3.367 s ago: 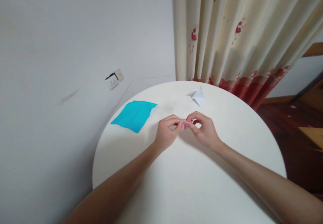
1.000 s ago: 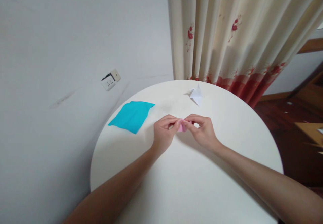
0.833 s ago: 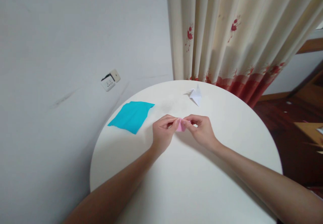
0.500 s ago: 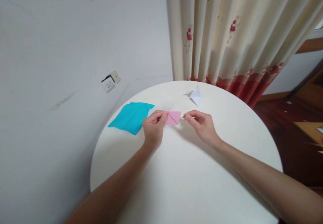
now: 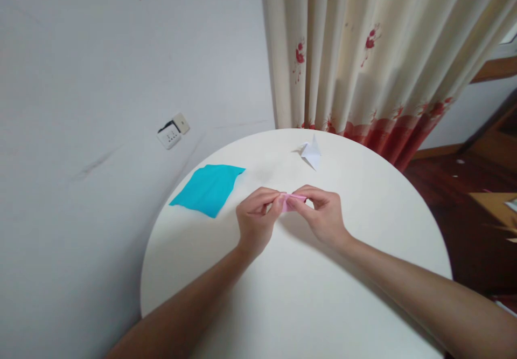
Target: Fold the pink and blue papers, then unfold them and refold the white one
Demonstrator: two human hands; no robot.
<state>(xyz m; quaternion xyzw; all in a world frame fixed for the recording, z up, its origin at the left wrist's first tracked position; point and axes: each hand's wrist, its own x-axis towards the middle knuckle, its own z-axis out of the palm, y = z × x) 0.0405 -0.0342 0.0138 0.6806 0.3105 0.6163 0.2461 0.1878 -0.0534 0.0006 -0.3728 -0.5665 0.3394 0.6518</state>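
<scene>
A small piece of folded pink paper [image 5: 285, 205] is held up over the white round table [image 5: 291, 305]. My left hand [image 5: 258, 216] pinches its left side between thumb and fingers. On the right side, my right hand [image 5: 321, 211] grips it the same way, thumb in front. Fingers cover most of the paper, so its folds are hard to make out. Beyond my hands stands a white folded paper crane [image 5: 311, 154]. To the left of my left hand lies a turquoise cloth or sheet [image 5: 210, 189], flat on the table.
A wall with a power socket [image 5: 169, 136] rises along the table's left side. Behind the table hangs a cream curtain [image 5: 359, 52] with red flowers. At the far right, a light wooden surface [image 5: 490, 211] stands over the dark floor.
My right hand has closed on the right side of the pink paper, which it was apart from before. My left hand and the paper have moved right and slightly nearer to me.
</scene>
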